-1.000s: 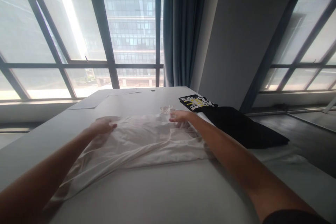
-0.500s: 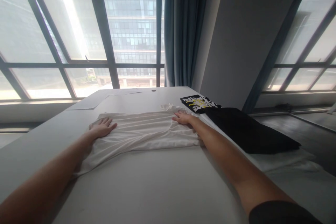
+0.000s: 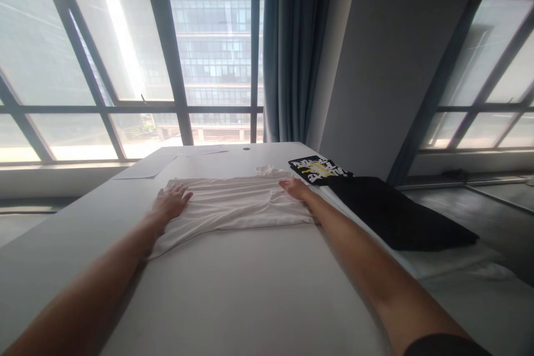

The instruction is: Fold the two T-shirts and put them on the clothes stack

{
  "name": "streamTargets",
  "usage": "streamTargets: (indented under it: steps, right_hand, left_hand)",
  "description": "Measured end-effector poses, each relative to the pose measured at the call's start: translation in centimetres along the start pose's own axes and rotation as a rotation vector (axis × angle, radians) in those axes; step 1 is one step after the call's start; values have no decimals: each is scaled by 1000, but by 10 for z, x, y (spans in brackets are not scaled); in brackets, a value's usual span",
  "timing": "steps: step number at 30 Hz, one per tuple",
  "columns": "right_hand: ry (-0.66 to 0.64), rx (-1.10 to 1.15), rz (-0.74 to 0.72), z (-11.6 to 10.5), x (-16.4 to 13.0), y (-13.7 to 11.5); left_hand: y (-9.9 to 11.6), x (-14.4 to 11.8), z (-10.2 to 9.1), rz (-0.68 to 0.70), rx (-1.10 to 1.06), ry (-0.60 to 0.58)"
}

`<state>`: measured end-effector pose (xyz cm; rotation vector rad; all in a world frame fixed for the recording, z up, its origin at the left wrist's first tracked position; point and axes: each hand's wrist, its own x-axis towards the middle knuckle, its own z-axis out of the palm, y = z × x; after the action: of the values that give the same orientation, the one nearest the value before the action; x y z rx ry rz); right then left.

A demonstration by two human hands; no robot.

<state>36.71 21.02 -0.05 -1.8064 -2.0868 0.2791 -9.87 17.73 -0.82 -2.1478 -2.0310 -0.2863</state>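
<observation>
On the white worktop [image 3: 250,289], the widely spread left hand [image 3: 172,201] and the narrower right hand [image 3: 295,188], whose grip is unclear, should press the creased pale cloth [image 3: 237,200] evenly.

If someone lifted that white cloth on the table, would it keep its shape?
Probably not: the white cloth looks floppy, softly creased between the left hand and right hand. It's likely light, lying thin against the table.
</observation>
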Motion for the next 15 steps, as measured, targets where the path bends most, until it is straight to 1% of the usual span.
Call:
streamTargets:
  steps: [1, 3, 5, 7, 10, 12, 15]
  right_hand:
    - [-24, -16, -1, -4, -9, 1]
    - [-65, -85, 21, -11, -26, 3]
    - [-82, -184, 50, -17, -43, 6]
    - [-82, -258, 95, -22, -58, 9]
    - [-68, -283, 156, -25, -79, 12]
    - [-48, -253, 167, -26, -92, 13]
    - [21, -173, 144, -26, -108, 13]
  left_hand:
    - [1, -7, -3, 40, -11, 19]
    - [3, -22, -11, 130, -68, 1]
    - [6, -39, -20, 228, -135, -75]
    - [10, -57, -29, 299, -172, -184]
    - [12, -86, -38, 311, -160, -305]
    - [9, -104, -40, 292, -145, -310]
    - [-5, -124, -37, 278, -147, -211]
